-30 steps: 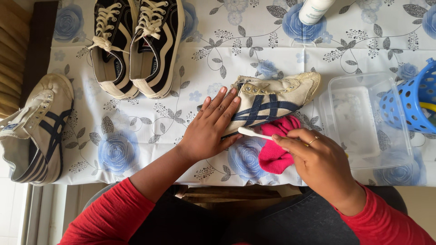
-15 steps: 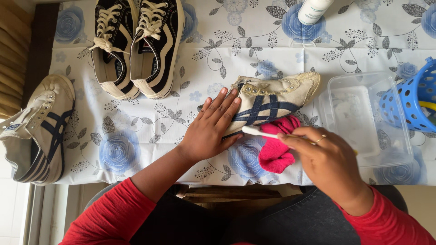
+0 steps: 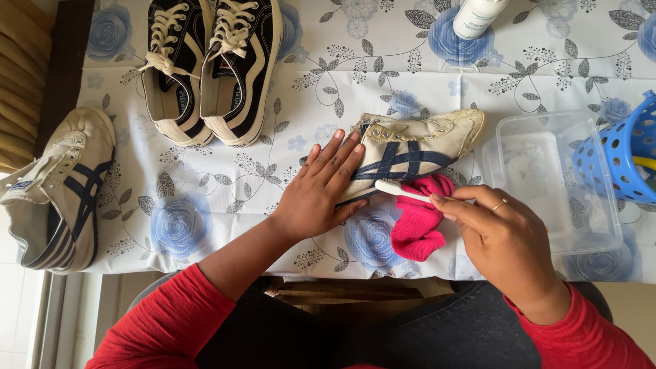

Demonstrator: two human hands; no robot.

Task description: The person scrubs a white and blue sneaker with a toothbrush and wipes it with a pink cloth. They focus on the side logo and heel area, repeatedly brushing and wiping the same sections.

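Cream canvas sneaker (image 3: 417,154) with navy stripes lies on its side across the bench (image 3: 273,178), long axis left-right, toe pointing right. Left hand (image 3: 318,195) presses flat, open, on its heel; right hand (image 3: 502,236) grips a white toothbrush (image 3: 403,192) at its sole.

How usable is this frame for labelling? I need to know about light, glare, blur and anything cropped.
Head view: even, soft daylight with faint shadows under the left hand and right hand; no strong glare, only a mild sheen on the clear plastic container; the cream sneaker, white brush and pink cloth are sharp; the white bottle and blue basket are cropped by the edges.
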